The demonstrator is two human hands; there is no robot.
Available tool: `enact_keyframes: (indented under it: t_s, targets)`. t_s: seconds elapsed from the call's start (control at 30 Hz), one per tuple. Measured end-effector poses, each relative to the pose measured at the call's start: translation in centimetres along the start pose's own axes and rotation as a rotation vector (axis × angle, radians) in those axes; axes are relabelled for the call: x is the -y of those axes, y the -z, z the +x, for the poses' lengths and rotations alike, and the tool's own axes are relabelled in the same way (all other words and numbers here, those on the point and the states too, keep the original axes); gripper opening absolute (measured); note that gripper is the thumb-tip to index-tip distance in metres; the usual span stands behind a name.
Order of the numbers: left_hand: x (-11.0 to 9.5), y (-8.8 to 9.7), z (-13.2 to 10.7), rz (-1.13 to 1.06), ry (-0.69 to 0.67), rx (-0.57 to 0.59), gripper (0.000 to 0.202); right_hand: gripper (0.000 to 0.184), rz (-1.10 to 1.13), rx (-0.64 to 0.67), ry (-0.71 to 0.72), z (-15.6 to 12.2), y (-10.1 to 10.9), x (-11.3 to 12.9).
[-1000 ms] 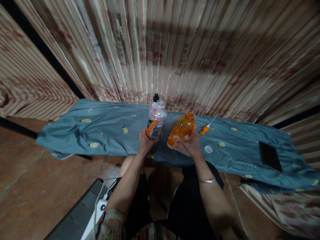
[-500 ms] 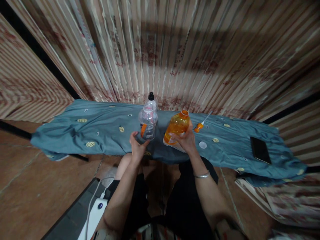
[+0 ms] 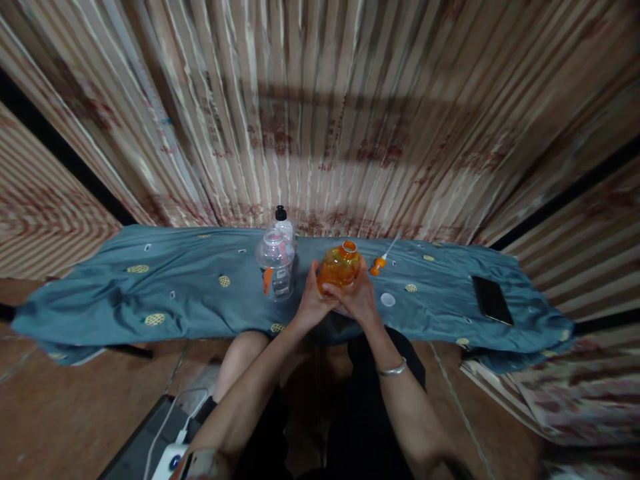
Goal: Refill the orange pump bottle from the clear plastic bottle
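Note:
An amber see-through bottle (image 3: 340, 268) with an uncapped neck is held between both palms above the cloth-covered table. My left hand (image 3: 316, 300) wraps its left side, and my right hand (image 3: 356, 293) grips the right side, thumb across the front. To the left stands a clear plastic bottle (image 3: 276, 270), also uncapped, with an orange patch on its label. Right behind it is a clear bottle with a black cap (image 3: 281, 220), partly hidden. An orange pump top (image 3: 379, 265) with a pale tube lies right of the amber bottle.
A small white disc (image 3: 387, 300) lies near my right hand. Farther right is a black phone-like slab (image 3: 492, 300). Blue patterned cloth (image 3: 190, 287) covers the narrow table, backed by a striped curtain (image 3: 320, 120). A white power bank (image 3: 173, 460) with a cable sits at lower left.
My left hand has left the clear bottle and come round the amber bottle, joining my right hand. The amber bottle is now more upright. The whole view has shifted slightly.

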State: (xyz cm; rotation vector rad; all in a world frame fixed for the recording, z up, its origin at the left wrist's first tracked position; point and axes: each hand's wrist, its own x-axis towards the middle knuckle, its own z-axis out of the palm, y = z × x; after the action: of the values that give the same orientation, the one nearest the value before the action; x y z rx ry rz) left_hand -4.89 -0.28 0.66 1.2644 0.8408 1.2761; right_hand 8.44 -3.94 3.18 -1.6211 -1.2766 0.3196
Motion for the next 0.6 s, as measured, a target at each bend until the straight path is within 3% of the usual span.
enact_keyframes:
  t_s: [0.17, 0.3, 0.37, 0.47, 0.53, 0.6]
  targets:
    - [1.0, -0.6, 1.8, -0.03, 0.033, 0.061, 0.069, 0.12, 0.058, 0.118, 0.009, -0.7, 0.9, -0.4]
    - [1.9, -0.1, 2.1, -0.022, 0.09, 0.066, 0.073, 0.118, 0.072, 0.145, 0.024, -1.4, 2.2, -1.6]
    - [2.1, 0.0, 2.2, -0.02, 0.106, 0.068, 0.075, 0.107, 0.084, 0.097, 0.025, -1.3, 3.0, -2.8]
    - [2.2, 0.0, 2.4, -0.024, 0.12, 0.07, 0.076, 0.089, 0.07, -0.082, -0.051, -0.3, 4.2, -5.1]
    - [2.3, 0.0, 2.5, -0.028, 0.128, 0.074, 0.076, 0.08, -0.002, -0.207, -0.137, 1.2, 5.3, -6.7]
    - [2.3, 0.1, 2.6, -0.029, 0.133, 0.082, 0.076, 0.072, -0.14, -0.218, -0.232, 3.3, 6.3, -8.0]
